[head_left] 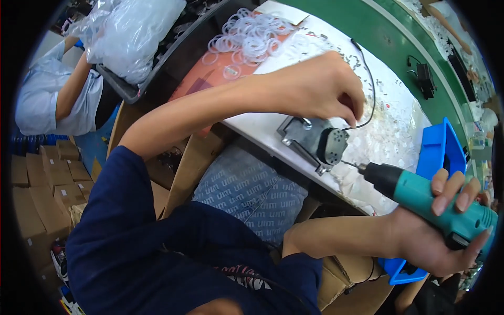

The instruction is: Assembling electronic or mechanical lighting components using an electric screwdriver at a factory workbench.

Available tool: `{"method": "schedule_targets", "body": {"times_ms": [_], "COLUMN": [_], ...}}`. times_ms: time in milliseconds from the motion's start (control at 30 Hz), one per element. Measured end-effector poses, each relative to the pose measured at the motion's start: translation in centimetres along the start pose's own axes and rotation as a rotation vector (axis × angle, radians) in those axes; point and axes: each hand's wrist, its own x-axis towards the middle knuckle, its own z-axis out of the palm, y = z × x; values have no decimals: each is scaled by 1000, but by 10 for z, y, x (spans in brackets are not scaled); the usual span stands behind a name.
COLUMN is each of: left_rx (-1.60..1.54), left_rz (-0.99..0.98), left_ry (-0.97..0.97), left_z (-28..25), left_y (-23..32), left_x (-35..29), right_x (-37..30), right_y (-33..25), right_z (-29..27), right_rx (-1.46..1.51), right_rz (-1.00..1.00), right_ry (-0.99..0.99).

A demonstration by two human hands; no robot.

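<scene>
My right hand point(425, 236) is wrapped round a teal and black electric screwdriver point(420, 197). Its thin bit points left, with the tip close to the lower corner of a small grey and black device point(315, 139). That device lies at the near edge of the white worktop and has a round black end with holes in it. Over it, my left hand point(328, 89) is closed, thumb and fingers pinched together just above the round end; what they grip, if anything, is hidden. A thin black cable point(374, 89) runs from beside those fingertips across the worktop, ending in a plug.
Clear plastic rings point(252, 37) are heaped at the far left of the worktop point(388, 131), where small dark bits lie scattered. Beyond is a green surface with a black adapter point(425, 79). Blue bins point(433, 144) stand right; a dark crate point(131, 92) holds plastic bags. A co-worker sits left.
</scene>
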Motion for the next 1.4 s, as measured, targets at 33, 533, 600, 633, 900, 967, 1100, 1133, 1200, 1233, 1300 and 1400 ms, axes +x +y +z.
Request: {"method": "schedule_targets", "body": {"times_ms": [33,533,600,633,900,967,1100,1133,1200,1233,1300,1400], "left_rx": [-12,-622,-647,-611,-606,-557,-581,-562,-537,-542,-549,-457], "left_rz": [-18,-122,-147,-148,-193,-176,-203,-183,-166,-177,-190,-124], "left_ry": [-74,-612,-607,-570,-459,-441,-416,-411,-397,-395,-393,-379], "left_z": [3,19,20,20,23,24,25,25,24,24,24,23], "left_y": [-1,-39,-40,-40,-41,-40,-41,-41,-41,-41,-39,-35], "left_x": [0,21,19,18,12,11,10,10,10,9,9,10], "right_x": [-7,-23,-24,-24,-20,-19,-20,-21,-22,-22,-23,-24], "right_y": [7,33,38,39,48,48,51,51,51,53,55,53], "right_z": [9,43,47,47,45,44,44,43,44,45,47,44], "right_rx": [-9,-284,-301,-303,-374,-364,-326,-328,-353,-351,-436,-376], "right_rz": [-20,39,-20,-13,-37,-13,21,23,29,30,-1,40], "right_ry": [-17,-94,-62,-62,-88,-98,-92,-91,-77,-80,-72,-79]}}
